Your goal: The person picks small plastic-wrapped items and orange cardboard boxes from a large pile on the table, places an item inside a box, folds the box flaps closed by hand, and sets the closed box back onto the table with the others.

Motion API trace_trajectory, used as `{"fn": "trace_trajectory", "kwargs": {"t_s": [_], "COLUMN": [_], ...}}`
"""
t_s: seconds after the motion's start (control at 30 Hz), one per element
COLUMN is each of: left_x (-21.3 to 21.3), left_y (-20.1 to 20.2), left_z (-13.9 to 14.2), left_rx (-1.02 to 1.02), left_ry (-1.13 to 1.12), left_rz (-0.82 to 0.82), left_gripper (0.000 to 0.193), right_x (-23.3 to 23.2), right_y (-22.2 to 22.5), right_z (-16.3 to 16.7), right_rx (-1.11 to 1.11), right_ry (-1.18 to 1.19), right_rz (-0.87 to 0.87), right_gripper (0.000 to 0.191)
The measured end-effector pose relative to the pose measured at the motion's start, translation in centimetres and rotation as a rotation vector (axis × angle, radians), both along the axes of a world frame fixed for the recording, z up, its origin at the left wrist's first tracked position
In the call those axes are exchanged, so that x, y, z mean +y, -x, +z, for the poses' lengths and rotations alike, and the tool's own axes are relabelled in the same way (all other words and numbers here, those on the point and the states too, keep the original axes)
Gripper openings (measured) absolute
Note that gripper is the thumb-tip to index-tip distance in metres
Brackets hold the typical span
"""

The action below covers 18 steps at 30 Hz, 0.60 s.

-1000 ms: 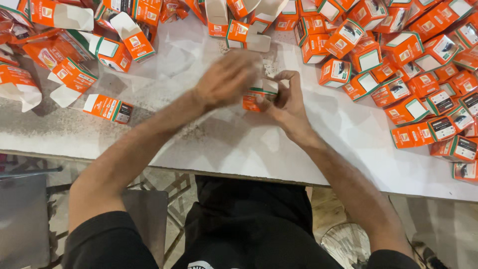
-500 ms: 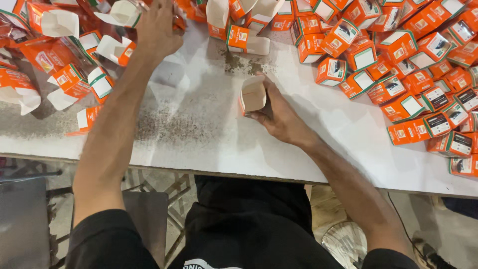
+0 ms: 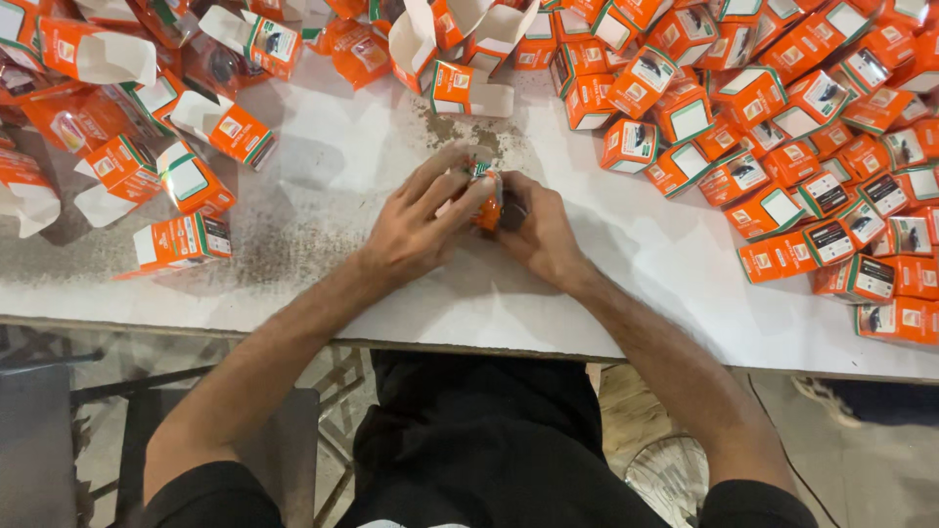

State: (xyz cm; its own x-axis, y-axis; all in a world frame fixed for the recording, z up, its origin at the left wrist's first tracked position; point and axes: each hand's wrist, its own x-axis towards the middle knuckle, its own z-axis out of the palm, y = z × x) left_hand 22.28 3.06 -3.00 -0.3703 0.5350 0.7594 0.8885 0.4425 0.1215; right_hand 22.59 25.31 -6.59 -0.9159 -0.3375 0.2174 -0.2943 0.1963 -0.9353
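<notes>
Left edge of the table (image 3: 293, 303): a loose heap of open boxes (image 3: 117, 156), orange and white, flaps up, some flat, one (image 3: 181, 242) lying alone nearer the front edge. Bare white top between that heap and the hands, dusty grey in patches.

Centre, a bit back from the front edge: left hand (image 3: 421, 220) and right hand (image 3: 538, 230) meet over one small orange box (image 3: 486, 196). Left fingers curl over its top and left side, fingertips pressing on it. Right hand cups it from the right, thumb side against the box; something dark shows at its right face, too hidden to tell what. Both hands closed on the box, box mostly covered. Cannot tell if it rests on the table or is lifted just off it.

Just behind the hands: a smear of brown crumbs (image 3: 469, 132), then an open box (image 3: 469, 90) with its white flap out.

Right half to the right edge: a dense pile of shut boxes (image 3: 802, 166), same orange, packed touching each other, running from the back edge down toward the front right corner.

Below the front edge: person's dark shirt, both forearms bare.
</notes>
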Motion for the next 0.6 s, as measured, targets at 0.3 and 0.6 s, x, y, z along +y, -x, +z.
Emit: {"fn": "trace_trajectory", "kwargs": {"t_s": [0.3,0.6], "left_x": [-0.2,3.3], "left_y": [-0.3,2.0], "left_z": [-0.7,-2.0], "left_rx": [-0.105,-0.911], "left_ry": [0.051,-0.488], "left_rz": [0.263,0.189], "left_gripper": [0.03,0.052], "right_x": [-0.6,-0.6], "right_y": [-0.5,-1.1], "right_z": [0.5,0.7], "right_rx": [0.226,0.15], "right_ry": [-0.231,-0.214], "right_rz": [-0.092,-0.135], "right_gripper": [0.062,0.072]}}
